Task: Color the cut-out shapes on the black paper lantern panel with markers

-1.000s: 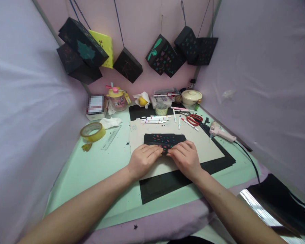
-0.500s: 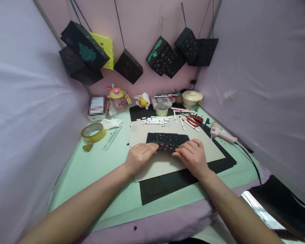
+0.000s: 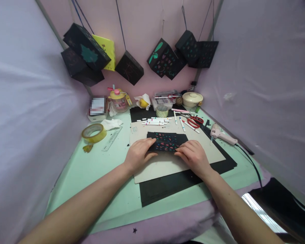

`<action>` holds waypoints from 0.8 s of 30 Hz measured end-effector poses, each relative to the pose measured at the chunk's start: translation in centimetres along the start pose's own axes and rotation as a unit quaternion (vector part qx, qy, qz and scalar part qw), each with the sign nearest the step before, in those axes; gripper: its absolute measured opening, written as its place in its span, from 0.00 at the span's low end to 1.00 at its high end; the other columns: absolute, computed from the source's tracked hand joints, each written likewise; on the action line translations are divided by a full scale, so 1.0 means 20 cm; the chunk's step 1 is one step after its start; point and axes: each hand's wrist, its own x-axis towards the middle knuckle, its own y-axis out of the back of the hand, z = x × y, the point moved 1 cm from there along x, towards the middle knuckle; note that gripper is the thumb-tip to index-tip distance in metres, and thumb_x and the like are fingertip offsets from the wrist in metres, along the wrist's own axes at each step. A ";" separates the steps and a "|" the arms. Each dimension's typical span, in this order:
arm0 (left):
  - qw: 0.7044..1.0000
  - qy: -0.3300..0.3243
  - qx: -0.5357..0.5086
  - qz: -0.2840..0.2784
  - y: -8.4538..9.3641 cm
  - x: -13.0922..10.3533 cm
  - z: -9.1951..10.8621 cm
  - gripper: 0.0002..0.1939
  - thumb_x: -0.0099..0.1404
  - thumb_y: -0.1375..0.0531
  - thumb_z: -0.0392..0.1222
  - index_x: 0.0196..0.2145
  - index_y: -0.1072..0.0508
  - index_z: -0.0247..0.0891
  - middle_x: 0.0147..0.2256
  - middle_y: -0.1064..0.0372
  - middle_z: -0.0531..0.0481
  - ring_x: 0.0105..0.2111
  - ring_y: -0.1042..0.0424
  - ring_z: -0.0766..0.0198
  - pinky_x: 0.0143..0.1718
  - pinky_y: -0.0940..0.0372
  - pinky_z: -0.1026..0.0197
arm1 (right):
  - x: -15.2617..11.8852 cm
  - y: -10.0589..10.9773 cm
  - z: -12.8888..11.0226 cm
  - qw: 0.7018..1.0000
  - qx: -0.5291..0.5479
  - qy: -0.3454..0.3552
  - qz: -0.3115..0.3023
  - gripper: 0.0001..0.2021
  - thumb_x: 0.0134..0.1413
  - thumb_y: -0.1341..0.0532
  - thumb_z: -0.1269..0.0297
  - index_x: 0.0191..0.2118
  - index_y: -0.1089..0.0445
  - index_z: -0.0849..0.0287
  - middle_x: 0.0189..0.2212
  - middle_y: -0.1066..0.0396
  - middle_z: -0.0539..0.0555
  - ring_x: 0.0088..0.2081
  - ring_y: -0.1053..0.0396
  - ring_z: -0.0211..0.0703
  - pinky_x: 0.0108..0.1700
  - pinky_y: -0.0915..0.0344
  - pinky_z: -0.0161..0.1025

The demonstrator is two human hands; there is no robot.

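A piece of black card (image 3: 165,142) with small coloured shapes on it lies over a white board (image 3: 152,174) in the middle of the table. A crease seems to run across the card. My left hand (image 3: 138,152) grips its left end, thumb along the near edge and fingers on top. At the right end my right hand (image 3: 193,154) pinches the near corner between thumb and fingers. Beyond the card lie several white markers (image 3: 155,121). Sheets of black card (image 3: 167,191) stick out from under the white board.
To the right are red-handled scissors (image 3: 195,121) and a glue gun (image 3: 223,134) with its cord. A roll of yellow tape (image 3: 94,133) and a ruler (image 3: 112,139) lie left. Decorated black boxes (image 3: 129,67) hang behind, near a lidded bowl (image 3: 192,99).
My left thumb has moved down and away from the fingers, along the card's near edge. The right hand has shifted very slightly. The card stays nearly in place.
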 end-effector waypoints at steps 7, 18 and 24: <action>0.998 -0.022 -0.041 -0.053 0.02 0.02 0.00 0.23 0.62 0.41 0.54 0.50 0.31 0.37 0.49 0.30 0.41 0.54 0.35 0.51 0.54 0.40 0.48 | 0.06 0.04 0.05 0.994 0.079 -0.031 -0.064 0.10 0.57 0.41 0.56 0.35 0.28 0.57 0.33 0.27 0.55 0.38 0.33 0.44 0.42 0.39 0.42; 0.995 0.063 -0.075 0.009 0.05 0.03 -0.03 0.12 0.67 0.48 0.40 0.44 0.28 0.39 0.47 0.28 0.45 0.50 0.32 0.57 0.52 0.38 0.52 | 0.38 -0.08 0.60 0.929 -0.127 -0.299 -0.175 0.16 0.58 0.46 0.55 0.31 0.27 0.61 0.32 0.25 0.60 0.36 0.29 0.48 0.36 0.40 0.38; 0.978 0.202 -0.042 0.013 0.06 0.13 -0.26 0.12 0.67 0.48 0.43 0.42 0.27 0.41 0.43 0.27 0.48 0.46 0.29 0.58 0.50 0.36 0.54 | 0.40 -0.17 0.59 0.896 -0.164 -0.335 -0.240 0.13 0.56 0.45 0.62 0.38 0.28 0.65 0.35 0.26 0.65 0.37 0.28 0.51 0.34 0.39 0.39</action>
